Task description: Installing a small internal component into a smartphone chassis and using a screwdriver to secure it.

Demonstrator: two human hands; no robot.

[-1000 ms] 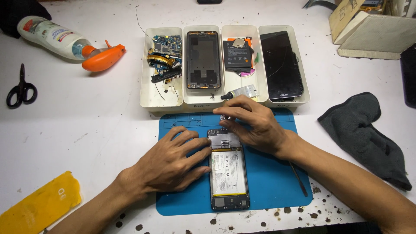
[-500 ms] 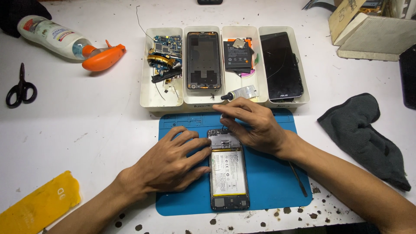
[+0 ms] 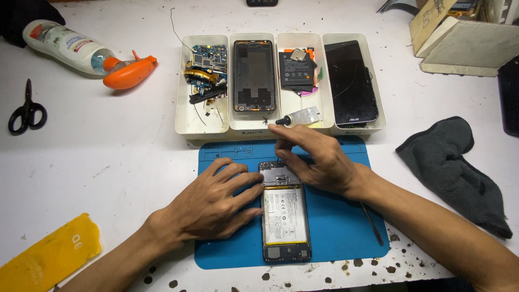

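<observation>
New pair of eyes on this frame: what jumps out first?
The opened phone lies back-off on the blue mat at bottom centre, its battery exposed. The left hand rests flat against its left edge while the right hand pinches at its top end. Behind the mat, a row of white trays holds circuit boards, a phone frame, a battery and a dark screen; an orange-nozzled spray bottle lies at top left.

A white, stained table (image 3: 108, 157) carries a blue mat (image 3: 335, 227), four white trays (image 3: 201, 121), scissors (image 3: 26, 111), a spray bottle (image 3: 86, 54), a yellow sheet (image 3: 48, 254), a dark cloth (image 3: 459, 170) and cardboard boxes (image 3: 465, 40).
</observation>
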